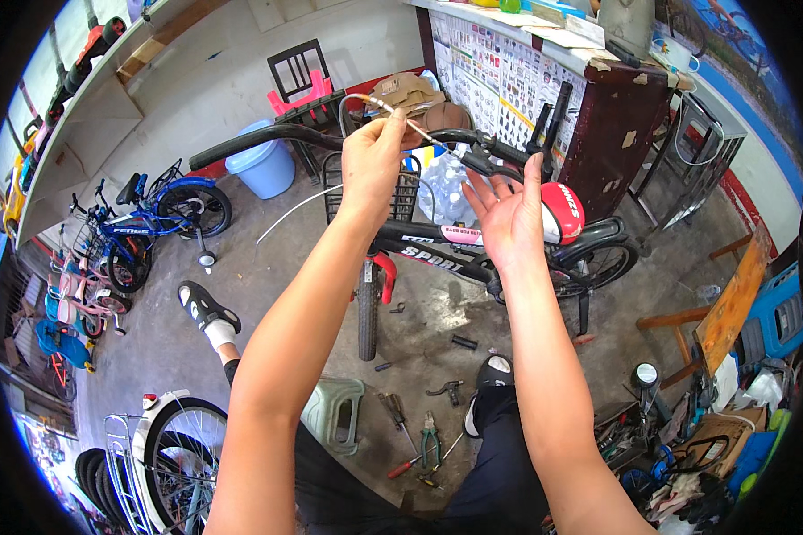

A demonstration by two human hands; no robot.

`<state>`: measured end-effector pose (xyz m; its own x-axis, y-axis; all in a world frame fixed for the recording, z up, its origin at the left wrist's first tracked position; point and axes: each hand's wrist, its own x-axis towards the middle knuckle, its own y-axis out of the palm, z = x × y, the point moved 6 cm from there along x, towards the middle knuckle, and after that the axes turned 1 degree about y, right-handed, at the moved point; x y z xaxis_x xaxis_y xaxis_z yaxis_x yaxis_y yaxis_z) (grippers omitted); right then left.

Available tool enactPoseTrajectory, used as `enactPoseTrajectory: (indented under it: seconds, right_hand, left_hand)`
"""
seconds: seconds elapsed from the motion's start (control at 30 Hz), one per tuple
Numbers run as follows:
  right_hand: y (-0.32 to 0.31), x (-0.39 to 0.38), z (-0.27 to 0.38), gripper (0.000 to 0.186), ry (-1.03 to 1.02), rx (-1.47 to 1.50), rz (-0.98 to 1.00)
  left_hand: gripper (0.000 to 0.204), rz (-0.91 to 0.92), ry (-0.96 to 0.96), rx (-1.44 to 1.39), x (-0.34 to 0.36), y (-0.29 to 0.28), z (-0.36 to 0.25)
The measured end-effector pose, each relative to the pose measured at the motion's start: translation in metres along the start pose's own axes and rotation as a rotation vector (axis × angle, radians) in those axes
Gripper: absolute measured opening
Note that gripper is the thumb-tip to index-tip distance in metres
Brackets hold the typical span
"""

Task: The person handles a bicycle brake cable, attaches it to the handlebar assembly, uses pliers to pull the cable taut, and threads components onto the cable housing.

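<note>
My left hand [372, 165] pinches a thin grey cable [422, 133] between thumb and fingers, above the handlebar of a small black bicycle. This cable loops up over the black handlebar [263, 134] and runs right, toward the brake lever [484, 162]. My right hand [516, 218] is palm up with its fingers apart, just below the lever, and holds nothing visible. Whether its fingertips touch the lever I cannot tell. Beneath my hands are the bicycle frame [433, 256], a wire basket [401, 201] and a red and white saddle [562, 212].
Pliers [430, 441], screwdrivers and a loose brake lever [446, 390] lie on the floor by a green stool [337, 410]. A blue bucket [263, 165] and a blue child's bicycle [152, 223] stand left. Boxed clutter and a wooden chair [732, 303] are right.
</note>
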<state>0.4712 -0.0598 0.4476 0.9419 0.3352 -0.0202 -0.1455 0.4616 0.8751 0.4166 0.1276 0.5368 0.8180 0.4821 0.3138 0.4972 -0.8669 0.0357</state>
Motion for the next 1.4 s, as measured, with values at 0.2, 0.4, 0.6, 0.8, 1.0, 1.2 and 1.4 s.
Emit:
enactPoseTrajectory:
  seconds: [0.2,0.4,0.6,0.8,1.0,1.2,1.4]
  right_hand:
    - [-0.003,-0.006,0.007,0.047,0.044,-0.136,0.051]
    - [0.001,-0.004,0.005,0.035,0.023,-0.097,0.059]
    - [0.006,-0.002,0.006,0.031,0.011,-0.060,0.063]
    - [0.007,-0.001,0.009,0.031,-0.005,-0.023,0.067]
    - [0.007,0.000,0.008,0.031,0.016,-0.008,0.049]
    - [0.008,0.001,0.011,0.028,-0.003,-0.019,0.049]
    - [0.008,0.001,0.011,0.026,-0.011,-0.010,0.034]
  left_hand:
    - [0.019,-0.028,0.281,0.365,-0.037,-0.001,-0.034]
    - [0.024,0.118,1.128,1.044,-0.048,0.035,-0.102]
    - [0.022,0.297,0.923,1.127,-0.022,0.047,-0.074]
    - [0.014,0.243,0.833,1.055,-0.023,0.047,-0.066]
    - [0.012,0.227,0.869,1.030,-0.018,0.051,-0.064]
    - [0.010,0.290,0.913,1.090,-0.023,0.062,-0.073]
    - [0.011,0.298,0.875,1.097,-0.029,0.063,-0.069]
